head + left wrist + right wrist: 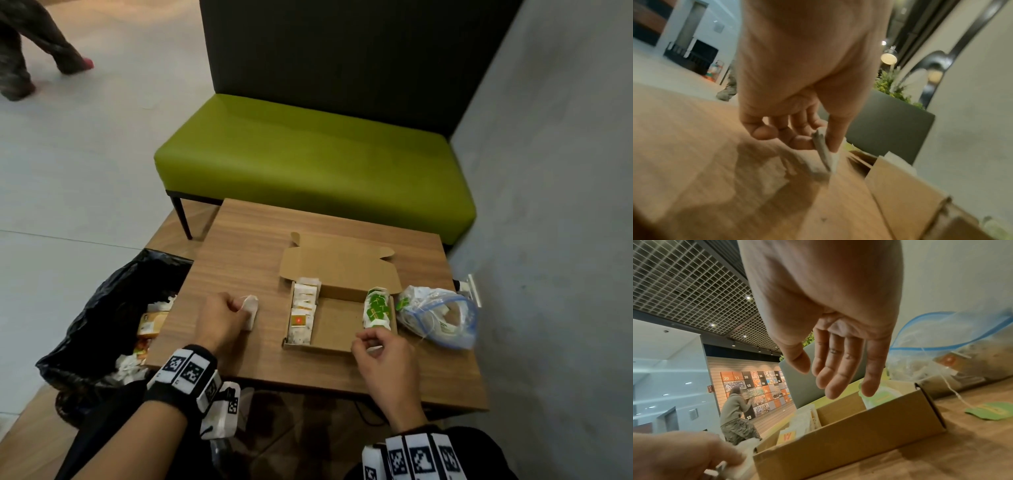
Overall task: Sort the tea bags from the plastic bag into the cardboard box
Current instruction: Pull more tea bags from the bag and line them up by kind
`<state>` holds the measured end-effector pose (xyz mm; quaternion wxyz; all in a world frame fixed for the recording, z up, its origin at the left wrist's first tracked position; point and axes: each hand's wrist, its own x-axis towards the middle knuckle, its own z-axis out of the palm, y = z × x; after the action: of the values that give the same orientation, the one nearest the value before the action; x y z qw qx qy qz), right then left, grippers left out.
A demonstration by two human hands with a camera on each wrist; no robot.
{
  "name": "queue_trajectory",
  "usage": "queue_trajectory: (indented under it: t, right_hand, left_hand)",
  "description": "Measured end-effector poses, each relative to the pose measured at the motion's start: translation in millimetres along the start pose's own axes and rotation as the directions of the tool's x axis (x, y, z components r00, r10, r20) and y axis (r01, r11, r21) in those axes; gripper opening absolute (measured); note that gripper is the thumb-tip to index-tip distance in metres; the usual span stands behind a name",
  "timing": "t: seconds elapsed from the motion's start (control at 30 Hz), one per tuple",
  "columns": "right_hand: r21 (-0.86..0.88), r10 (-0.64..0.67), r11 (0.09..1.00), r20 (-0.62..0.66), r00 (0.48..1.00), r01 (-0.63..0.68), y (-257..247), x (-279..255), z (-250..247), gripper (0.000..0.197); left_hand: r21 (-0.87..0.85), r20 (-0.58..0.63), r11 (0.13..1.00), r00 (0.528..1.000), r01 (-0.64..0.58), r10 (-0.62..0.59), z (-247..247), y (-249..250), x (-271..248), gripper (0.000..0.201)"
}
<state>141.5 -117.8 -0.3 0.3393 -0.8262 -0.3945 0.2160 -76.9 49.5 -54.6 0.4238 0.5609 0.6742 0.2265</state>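
Where the head view looks down: left hand (224, 317) pinches one tea bag (251, 309), cardboard box (337, 322) right of the fingers. Left wrist view: thumb and fingertips (803, 142) clamp its top edge; light, limp, tearable, best held there. Right wrist view: right hand (830, 331) relaxed, empty, plastic bag (953, 356) beyond the fingers.

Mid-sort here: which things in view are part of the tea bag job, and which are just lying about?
Job:
cardboard box
plastic bag
tea bag pinched by left hand
right hand, holding nothing

Lying about:
bin bag
green bench
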Motion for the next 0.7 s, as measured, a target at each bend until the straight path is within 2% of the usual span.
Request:
queue_trajectory:
  t: [0.07, 0.13, 0.3, 0.43, 0.53, 0.6, 0.7]
  right_hand:
    - [0.051, -0.027, 0.998, 0.033, 0.999, 0.025, -4.7, -1.8, 4.2, 0.005]
    - [0.150, -0.065, 0.987, 0.068, 0.996, 0.054, -10.0, -4.6, 9.8, 0.009]
    - [0.462, -0.159, 0.885, 0.188, 0.969, 0.055, -23.2, -9.8, 19.3, 0.022]
    - [0.521, -0.196, 0.849, 0.154, 0.968, 0.089, -20.2, -11.2, 14.7, 0.014]
    - [0.539, -0.185, 0.837, 0.122, 0.975, 0.092, -10.4, -12.6, 9.7, 0.012]
    - [0.547, -0.185, 0.832, 0.122, 0.975, 0.089, -4.8, -13.4, 7.6, 0.012]
    - [0.544, -0.168, 0.837, 0.148, 0.975, 0.062, 1.9, -11.1, 5.5, 0.013]
  left_hand:
    - [-0.177, 0.051, 0.984, 0.998, -0.015, 0.024, -3.3, 3.9, -5.9, 0.013]
    - [-0.342, 0.150, 0.939, 0.984, -0.035, 0.091, -5.6, 13.4, -16.4, 0.015]
    - [-0.564, 0.342, 0.822, 0.885, -0.077, 0.316, 6.7, 52.5, -62.1, 0.023]
    - [-0.589, 0.388, 0.801, 0.831, -0.110, 0.399, 24.2, 71.5, -87.0, 0.020]
    - [-0.482, 0.343, 0.844, 0.836, -0.236, 0.429, 29.0, 72.4, -87.8, 0.022]
    - [-0.436, 0.363, 0.847, 0.802, -0.303, 0.474, 29.8, 70.5, -84.6, 0.026]
    - [-0.381, 0.420, 0.851, 0.753, -0.361, 0.507, 34.0, 75.7, -85.6, 0.010]
